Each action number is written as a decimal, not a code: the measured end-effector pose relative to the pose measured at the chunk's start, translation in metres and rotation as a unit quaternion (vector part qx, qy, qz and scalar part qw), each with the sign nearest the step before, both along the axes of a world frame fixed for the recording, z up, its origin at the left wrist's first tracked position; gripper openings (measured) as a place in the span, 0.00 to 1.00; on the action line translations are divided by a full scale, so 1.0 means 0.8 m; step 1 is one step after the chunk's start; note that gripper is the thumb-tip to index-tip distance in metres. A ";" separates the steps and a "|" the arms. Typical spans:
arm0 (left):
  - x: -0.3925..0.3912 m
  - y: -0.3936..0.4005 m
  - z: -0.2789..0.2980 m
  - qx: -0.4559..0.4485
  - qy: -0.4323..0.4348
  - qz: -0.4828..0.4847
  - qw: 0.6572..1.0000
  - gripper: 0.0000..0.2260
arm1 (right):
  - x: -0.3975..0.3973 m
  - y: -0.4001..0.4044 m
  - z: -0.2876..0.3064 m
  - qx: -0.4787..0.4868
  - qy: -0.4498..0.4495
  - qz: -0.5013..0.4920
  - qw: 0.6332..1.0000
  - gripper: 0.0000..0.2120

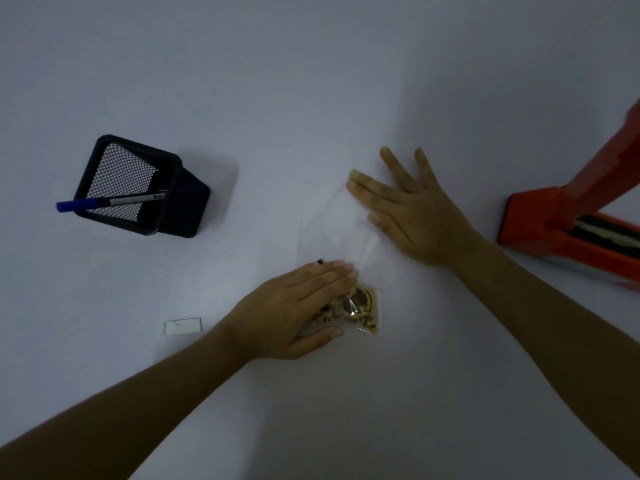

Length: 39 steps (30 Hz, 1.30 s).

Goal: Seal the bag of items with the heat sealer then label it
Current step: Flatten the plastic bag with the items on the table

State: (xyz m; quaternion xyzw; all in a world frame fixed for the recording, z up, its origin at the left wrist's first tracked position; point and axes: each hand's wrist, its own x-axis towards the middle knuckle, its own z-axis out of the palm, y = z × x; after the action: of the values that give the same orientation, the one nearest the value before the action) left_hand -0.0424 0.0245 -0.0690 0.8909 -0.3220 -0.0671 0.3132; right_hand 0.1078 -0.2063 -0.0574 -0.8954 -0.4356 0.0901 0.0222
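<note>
head view: two hands, left hand [294,313] and right hand [412,213], flat on one bag [341,230].

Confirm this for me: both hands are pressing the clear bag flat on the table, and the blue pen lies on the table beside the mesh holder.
Not quite. The head view shows the blue pen inside the mesh holder, leaning out over its rim. The rest holds: left hand and right hand flat on the clear bag.

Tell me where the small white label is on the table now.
In the head view, the white label lies flat on the table, low on the left side, just left of the left hand and below the black mesh pen holder.
</note>
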 end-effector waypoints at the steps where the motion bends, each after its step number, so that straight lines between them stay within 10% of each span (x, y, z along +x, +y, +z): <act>1: 0.000 0.000 -0.001 0.000 -0.002 0.000 1.000 0.28 | -0.005 0.002 0.002 0.005 -0.004 -0.003 1.000 0.26; 12: -0.003 0.000 -0.002 -0.010 -0.009 0.002 1.000 0.27 | -0.023 0.040 -0.001 -0.010 0.000 0.161 0.987 0.24; 39: 0.001 -0.004 -0.004 -0.004 -0.010 0.026 1.000 0.28 | -0.069 -0.018 -0.003 0.007 0.021 -0.056 0.998 0.25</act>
State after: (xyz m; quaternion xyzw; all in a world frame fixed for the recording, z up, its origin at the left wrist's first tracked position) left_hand -0.0418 0.0209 -0.0719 0.8984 -0.3021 -0.0490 0.3149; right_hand 0.0524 -0.2209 -0.0598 -0.9163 -0.3844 0.1043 0.0420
